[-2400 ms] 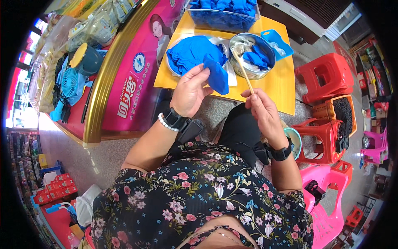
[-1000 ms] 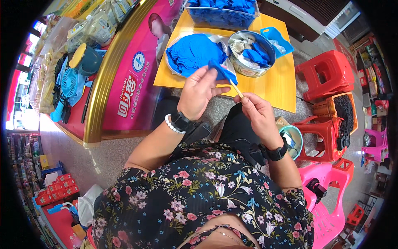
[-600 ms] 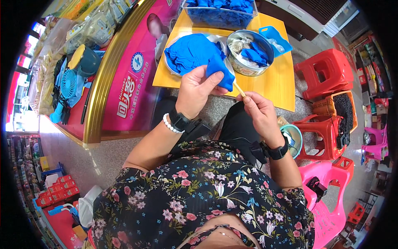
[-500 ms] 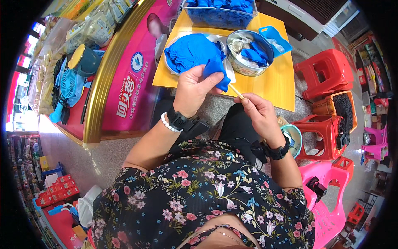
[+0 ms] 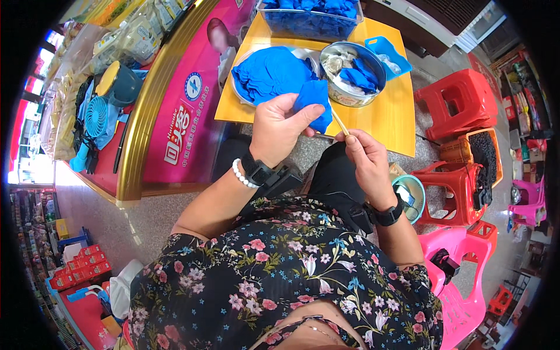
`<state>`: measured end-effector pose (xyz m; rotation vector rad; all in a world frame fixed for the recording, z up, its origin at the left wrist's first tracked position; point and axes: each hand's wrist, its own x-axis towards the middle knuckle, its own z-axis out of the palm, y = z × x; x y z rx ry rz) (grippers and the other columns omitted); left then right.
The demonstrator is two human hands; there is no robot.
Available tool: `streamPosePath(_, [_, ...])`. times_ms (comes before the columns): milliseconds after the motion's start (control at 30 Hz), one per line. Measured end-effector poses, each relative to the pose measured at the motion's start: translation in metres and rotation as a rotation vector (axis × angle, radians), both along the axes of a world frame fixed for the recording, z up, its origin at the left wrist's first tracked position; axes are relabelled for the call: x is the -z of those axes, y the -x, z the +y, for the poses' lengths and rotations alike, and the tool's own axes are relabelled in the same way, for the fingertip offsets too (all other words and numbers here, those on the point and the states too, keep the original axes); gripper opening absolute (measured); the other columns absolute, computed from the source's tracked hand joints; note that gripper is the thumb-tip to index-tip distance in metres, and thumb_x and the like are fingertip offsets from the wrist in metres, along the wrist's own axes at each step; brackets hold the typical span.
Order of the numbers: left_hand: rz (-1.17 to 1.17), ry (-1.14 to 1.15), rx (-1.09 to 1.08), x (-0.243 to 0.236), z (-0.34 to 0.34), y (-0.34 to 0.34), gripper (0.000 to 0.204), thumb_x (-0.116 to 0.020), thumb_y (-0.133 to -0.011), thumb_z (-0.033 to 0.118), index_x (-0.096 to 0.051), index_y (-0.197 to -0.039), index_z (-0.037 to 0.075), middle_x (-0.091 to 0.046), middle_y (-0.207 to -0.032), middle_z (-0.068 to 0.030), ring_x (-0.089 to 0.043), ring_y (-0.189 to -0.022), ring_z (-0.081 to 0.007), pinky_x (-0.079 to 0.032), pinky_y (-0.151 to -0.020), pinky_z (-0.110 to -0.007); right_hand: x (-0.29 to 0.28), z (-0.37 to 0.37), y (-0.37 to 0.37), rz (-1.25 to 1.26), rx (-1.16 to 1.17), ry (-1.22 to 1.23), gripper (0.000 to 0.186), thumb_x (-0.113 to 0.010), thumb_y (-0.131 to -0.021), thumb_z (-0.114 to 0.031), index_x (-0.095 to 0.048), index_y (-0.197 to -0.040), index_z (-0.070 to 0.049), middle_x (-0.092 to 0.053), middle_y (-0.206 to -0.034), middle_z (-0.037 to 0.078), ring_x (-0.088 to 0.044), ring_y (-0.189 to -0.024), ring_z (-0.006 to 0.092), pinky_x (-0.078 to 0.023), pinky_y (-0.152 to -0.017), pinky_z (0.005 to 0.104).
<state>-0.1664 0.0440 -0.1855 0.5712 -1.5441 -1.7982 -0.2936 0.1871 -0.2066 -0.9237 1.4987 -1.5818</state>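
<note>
The largest thing near you is the counter (image 5: pixel 181 105) on your left, with a pink front and a gold edge. Ahead of you stands the yellow table (image 5: pixel 379 125), its near edge just beyond your hands. To your right, the pink chair (image 5: pixel 466 291) sits low by your elbow, and a red stool (image 5: pixel 461 102) stands farther forward, beside the table.

On the table, at the far edge, is a clear bin (image 5: pixel 312 24) full of crumpled blue bundles. Nearer to you, on the left, a plate (image 5: pixel 236 92) bears a spread-out stack of blue cloth rounds (image 5: pixel 271 73), overlapping one another. Just right of the plate is a round tin (image 5: pixel 351 101) with blue cloth and some pale, crumpled stuff inside. A small blue basket (image 5: pixel 378 45) sits beyond the tin to the right, with something pale and clear-looking in it. Down by your right wrist is a light green bucket (image 5: pixel 421 192).

Your left hand (image 5: pixel 280 125) is closed in a pinch, thumb on top, holding a single blue piece (image 5: pixel 315 99) up over the table's near edge, in front of the stack. Your right hand (image 5: pixel 368 154) grips the lower end of a thin stick (image 5: pixel 340 122) between thumb and fingers. The stick tilts up toward the blue piece; you cannot tell whether its tip touches it.
</note>
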Motion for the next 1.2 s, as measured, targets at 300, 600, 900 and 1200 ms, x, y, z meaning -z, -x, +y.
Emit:
streamPosePath(300, [0.103,-0.106,0.023,-0.004,0.007,-0.002,0.019,-0.059,-0.092,0.017,-0.064,-0.086,-0.002,-0.067,-0.08,-0.0061,-0.066,-0.068,-0.0118,-0.054,-0.061,-0.023,0.003,0.001,-0.003,-0.014,-0.047,-0.018,0.022,-0.051,-0.096,-0.018,-0.064,-0.097,0.0,-0.051,-0.071,-0.006,-0.039,-0.062,0.0028,-0.032,-0.055,0.0181])
streamPosePath(600, [0.027,0.278,-0.069,0.005,0.005,-0.002,0.025,-0.056,-0.094,0.016,-0.061,-0.08,-0.004,-0.063,-0.071,-0.0046,-0.065,-0.064,-0.0122,-0.052,-0.055,-0.022,-0.008,0.003,-0.005,-0.142,-0.038,-0.009,0.022,-0.05,-0.096,-0.016,-0.064,-0.097,0.001,-0.046,-0.068,-0.008,-0.034,-0.06,0.0021,-0.028,-0.052,0.0185])
streamPosePath(900, [0.017,0.228,-0.028,0.002,0.006,-0.003,0.024,-0.056,-0.094,0.014,-0.057,-0.077,-0.003,-0.059,-0.07,-0.0032,-0.063,-0.062,-0.0123,-0.053,-0.056,-0.024,0.0,0.0,-0.004,-0.005,-0.069,-0.02,0.022,-0.051,-0.096,-0.017,-0.064,-0.097,0.001,-0.046,-0.067,-0.007,-0.036,-0.06,0.0031,-0.03,-0.053,0.0188])
streamPosePath(1200, [0.084,0.238,-0.097,0.01,0.005,-0.005,0.029,-0.056,-0.092,0.011,-0.051,-0.067,-0.001,-0.053,-0.06,-0.003,-0.061,-0.052,-0.0102,-0.041,-0.044,-0.023,-0.008,0.002,0.002,-0.018,-0.129,-0.104,0.022,-0.05,-0.096,-0.016,-0.064,-0.096,0.0,-0.046,-0.066,-0.006,-0.037,-0.06,0.003,-0.031,-0.053,0.0191])
